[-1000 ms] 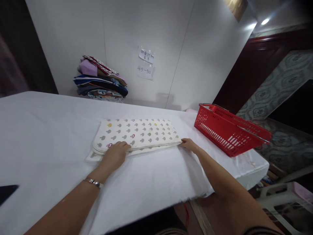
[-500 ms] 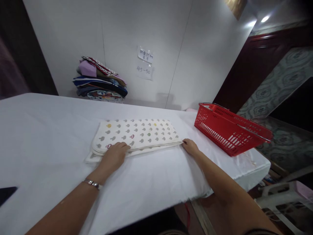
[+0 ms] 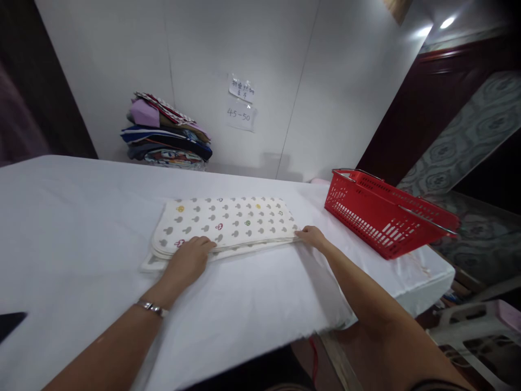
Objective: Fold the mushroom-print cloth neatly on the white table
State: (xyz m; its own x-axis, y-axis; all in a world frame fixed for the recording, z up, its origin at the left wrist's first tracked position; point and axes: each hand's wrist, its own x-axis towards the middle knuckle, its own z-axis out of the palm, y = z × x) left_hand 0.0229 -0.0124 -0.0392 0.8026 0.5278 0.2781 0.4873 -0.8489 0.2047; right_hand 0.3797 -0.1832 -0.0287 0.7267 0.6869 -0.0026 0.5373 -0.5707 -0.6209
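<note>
A folded white cloth (image 3: 228, 222) printed with grey mushroom-like shapes, a few of them coloured, lies flat on the table in several layers. My left hand (image 3: 191, 260), with a silver bracelet on its wrist, is closed over the near edge, left of the middle; its thumb is hidden. At the near right corner, my right hand (image 3: 311, 237) pinches the edge between thumb and fingers. A lower layer of the cloth sticks out a little at the near left.
A red plastic basket (image 3: 386, 214) with metal handles stands at the table's right end. Folded fabrics (image 3: 166, 133) are stacked against the back wall. Two paper signs (image 3: 241, 114) hang there. The white-covered table (image 3: 89, 222) ends close to my body; a pale stool (image 3: 476, 331) is at lower right.
My right hand has shifted slightly left and up at the cloth's corner, its fingers now further over the edge. My left hand stays where it was on the cloth.
</note>
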